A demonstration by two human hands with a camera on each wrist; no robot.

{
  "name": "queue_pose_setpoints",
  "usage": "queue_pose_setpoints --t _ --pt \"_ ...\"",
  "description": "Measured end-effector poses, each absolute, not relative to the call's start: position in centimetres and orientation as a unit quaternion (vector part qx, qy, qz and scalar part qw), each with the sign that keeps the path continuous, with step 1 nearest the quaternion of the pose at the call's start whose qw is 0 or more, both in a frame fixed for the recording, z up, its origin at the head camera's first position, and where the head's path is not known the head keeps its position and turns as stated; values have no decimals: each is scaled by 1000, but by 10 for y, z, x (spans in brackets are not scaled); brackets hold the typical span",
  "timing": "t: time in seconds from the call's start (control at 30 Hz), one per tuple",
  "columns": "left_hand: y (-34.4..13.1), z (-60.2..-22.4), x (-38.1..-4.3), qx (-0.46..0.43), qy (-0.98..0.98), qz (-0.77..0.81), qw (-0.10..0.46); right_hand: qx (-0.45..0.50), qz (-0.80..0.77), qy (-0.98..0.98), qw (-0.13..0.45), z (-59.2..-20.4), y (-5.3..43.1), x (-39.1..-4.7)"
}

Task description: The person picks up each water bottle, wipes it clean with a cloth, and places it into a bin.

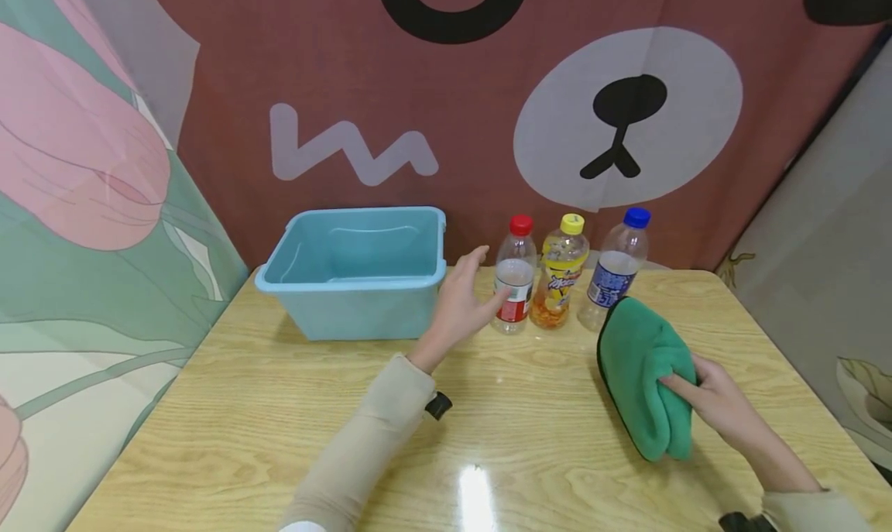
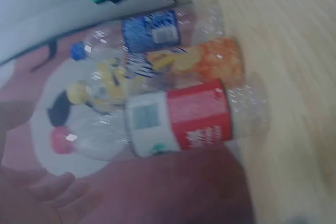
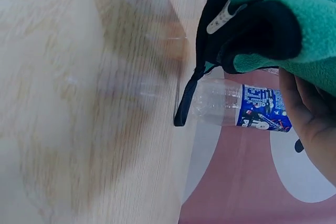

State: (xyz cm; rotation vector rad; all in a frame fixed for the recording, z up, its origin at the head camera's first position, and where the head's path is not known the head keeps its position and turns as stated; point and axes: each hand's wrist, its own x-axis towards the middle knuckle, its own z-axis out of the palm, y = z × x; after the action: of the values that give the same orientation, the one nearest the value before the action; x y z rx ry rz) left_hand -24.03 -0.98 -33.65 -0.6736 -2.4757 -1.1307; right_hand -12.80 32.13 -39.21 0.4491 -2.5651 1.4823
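A folded green towel with black edging hangs over the right side of the table, gripped by my right hand with the thumb pressed on its fold. In the right wrist view, a black loop dangles from the towel. My left hand reaches forward with fingers spread and nothing held. It is nearest to a clear red-capped bottle with a red and white label. Beside that stand a yellow-capped bottle with orange in its lower part and a blue-capped bottle with a blue label.
A light blue plastic bin stands at the back left, partly behind my left hand. The wooden table runs back to a hanging cloth printed with a bear face. Patterned fabric borders the left side.
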Motion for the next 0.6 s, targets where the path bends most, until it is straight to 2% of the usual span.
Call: queue_pose_setpoints --t 0.27,0.6 --pt "3 -353 -265 -185 -874 -438 103 166 513 -839 75 -391 319 -125" --pt "17 -358 -279 -189 -867 -452 90 174 524 -830 74 -393 321 -123"
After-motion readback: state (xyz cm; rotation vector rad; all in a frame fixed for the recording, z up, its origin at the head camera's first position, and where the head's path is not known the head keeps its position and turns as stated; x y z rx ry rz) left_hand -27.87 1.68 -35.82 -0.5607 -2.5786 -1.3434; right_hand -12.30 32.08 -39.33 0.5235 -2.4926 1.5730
